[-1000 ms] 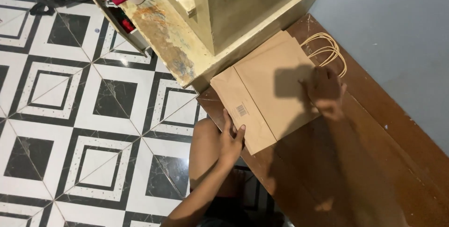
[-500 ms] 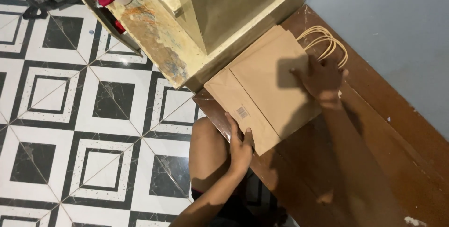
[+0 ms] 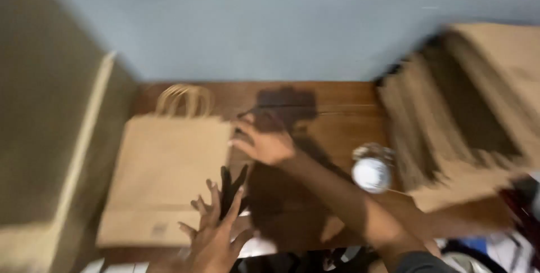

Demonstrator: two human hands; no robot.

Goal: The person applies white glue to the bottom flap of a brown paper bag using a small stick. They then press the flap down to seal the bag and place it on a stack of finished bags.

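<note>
Flat paper bag [image 3: 163, 180] on table [image 3: 337, 104], contents unseen. Both hands [image 3: 216, 236] [image 3: 264, 141] fingers apart, left now lifted off bag.

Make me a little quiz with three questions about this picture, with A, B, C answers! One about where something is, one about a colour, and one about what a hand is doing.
1. Where does the flat paper bag lie?
A. on the wooden table
B. on a chair
C. in a box

2. What colour is the wall behind the table?
A. red
B. pale blue-grey
C. yellow

3. How is the left hand?
A. shut in a fist
B. holding a cup
C. open, with fingers spread

Answers:
1. A, the bag lies flat on the brown tabletop, its handles toward the wall.
2. B, the wall above the table looks pale blue-grey.
3. C, the left hand shows spread fingers by the bag's near corner, holding nothing; the right hand rests at the bag's right edge.
</note>
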